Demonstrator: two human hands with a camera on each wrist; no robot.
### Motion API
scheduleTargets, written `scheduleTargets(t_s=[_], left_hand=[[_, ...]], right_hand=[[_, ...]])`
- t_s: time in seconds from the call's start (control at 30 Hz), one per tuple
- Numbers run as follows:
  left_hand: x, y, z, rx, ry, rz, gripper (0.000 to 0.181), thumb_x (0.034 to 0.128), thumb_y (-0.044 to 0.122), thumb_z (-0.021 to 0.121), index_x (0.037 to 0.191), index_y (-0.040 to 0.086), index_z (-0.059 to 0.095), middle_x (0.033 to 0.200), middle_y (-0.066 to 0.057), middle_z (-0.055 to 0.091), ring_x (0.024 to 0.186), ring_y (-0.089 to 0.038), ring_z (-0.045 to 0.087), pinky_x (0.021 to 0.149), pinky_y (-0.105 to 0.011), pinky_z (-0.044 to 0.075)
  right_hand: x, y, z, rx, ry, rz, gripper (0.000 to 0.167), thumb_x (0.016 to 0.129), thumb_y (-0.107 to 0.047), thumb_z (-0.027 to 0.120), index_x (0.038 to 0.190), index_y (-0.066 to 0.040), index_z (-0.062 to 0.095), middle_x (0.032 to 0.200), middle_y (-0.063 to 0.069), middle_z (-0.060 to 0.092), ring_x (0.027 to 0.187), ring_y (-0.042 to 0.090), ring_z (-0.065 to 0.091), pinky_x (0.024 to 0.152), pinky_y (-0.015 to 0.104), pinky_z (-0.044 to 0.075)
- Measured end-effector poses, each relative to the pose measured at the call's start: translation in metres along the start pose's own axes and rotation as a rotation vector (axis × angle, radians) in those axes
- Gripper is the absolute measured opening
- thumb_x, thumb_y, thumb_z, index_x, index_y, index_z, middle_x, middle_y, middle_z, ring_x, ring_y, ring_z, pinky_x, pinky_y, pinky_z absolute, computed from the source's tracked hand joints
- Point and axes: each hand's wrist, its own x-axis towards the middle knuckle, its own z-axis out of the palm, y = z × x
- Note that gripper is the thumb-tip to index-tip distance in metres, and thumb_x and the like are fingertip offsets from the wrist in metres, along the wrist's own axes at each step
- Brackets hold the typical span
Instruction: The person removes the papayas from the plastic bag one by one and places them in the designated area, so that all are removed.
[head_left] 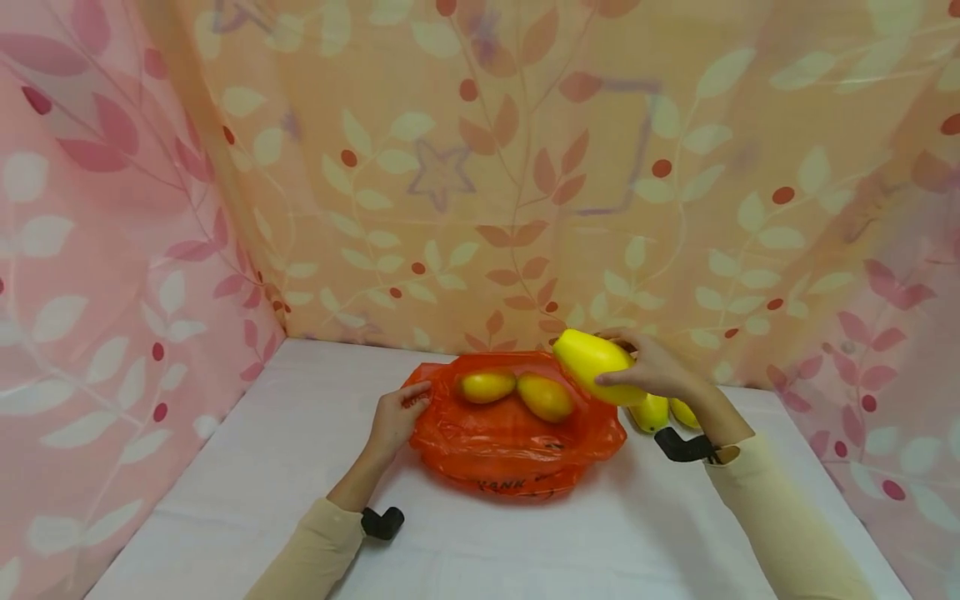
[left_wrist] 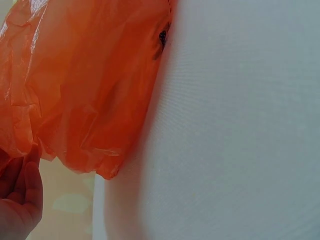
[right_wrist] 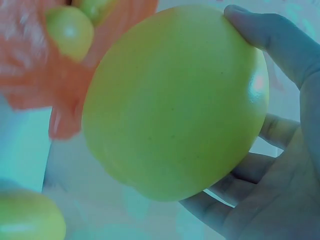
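Observation:
An orange-red plastic bag lies open on the white table, with two yellow-orange mangoes in its mouth. The left hand pinches the bag's left edge; in the left wrist view its fingers hold the thin plastic. Above the bag's right edge the right hand grips a large yellow fruit, thumb on the near side and fingers round the far side. The right wrist view shows that fruit filling the palm side of the hand.
On the table, right of the bag and partly behind the right arm, lie a yellow fruit and another. Patterned curtains stand behind and at both sides. A black wrist mount is on the left arm, another on the right.

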Motion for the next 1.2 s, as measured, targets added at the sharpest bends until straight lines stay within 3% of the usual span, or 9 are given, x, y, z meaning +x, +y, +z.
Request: scheduleTargets(t_s=[0.4, 0.73, 1.2], left_hand=[[0.001, -0.001, 0.001, 0.000, -0.001, -0.005, 0.034, 0.0922, 0.003, 0.061, 0.126, 0.000, 0.064, 0.131, -0.016, 0.063, 0.134, -0.033, 0.048, 0.110, -0.047, 0.042], [0.003, -0.001, 0.000, -0.007, -0.005, -0.013, 0.034, 0.0930, 0.003, 0.061, 0.127, 0.001, 0.064, 0.131, -0.016, 0.063, 0.135, -0.032, 0.048, 0.109, -0.046, 0.043], [0.002, -0.002, -0.001, -0.013, -0.006, -0.023, 0.034, 0.0930, 0.003, 0.060, 0.127, 0.000, 0.064, 0.131, -0.016, 0.063, 0.135, -0.032, 0.047, 0.109, -0.047, 0.043]], right_hand=[[-0.018, 0.028, -0.031, -0.091, 0.029, 0.131, 0.082, 0.079, -0.052, 0.074, 0.142, -0.010, 0.043, 0.135, 0.024, 0.053, 0.108, 0.037, 0.056, 0.085, 0.048, 0.053], [-0.029, 0.042, -0.048, -0.127, 0.067, 0.182, 0.088, 0.081, -0.056, 0.071, 0.144, -0.003, 0.038, 0.136, 0.031, 0.049, 0.112, 0.045, 0.054, 0.089, 0.059, 0.051], [-0.039, 0.067, -0.065, -0.092, 0.085, 0.252, 0.085, 0.086, -0.053, 0.067, 0.145, -0.002, 0.034, 0.132, 0.037, 0.046, 0.101, 0.041, 0.059, 0.078, 0.047, 0.058]])
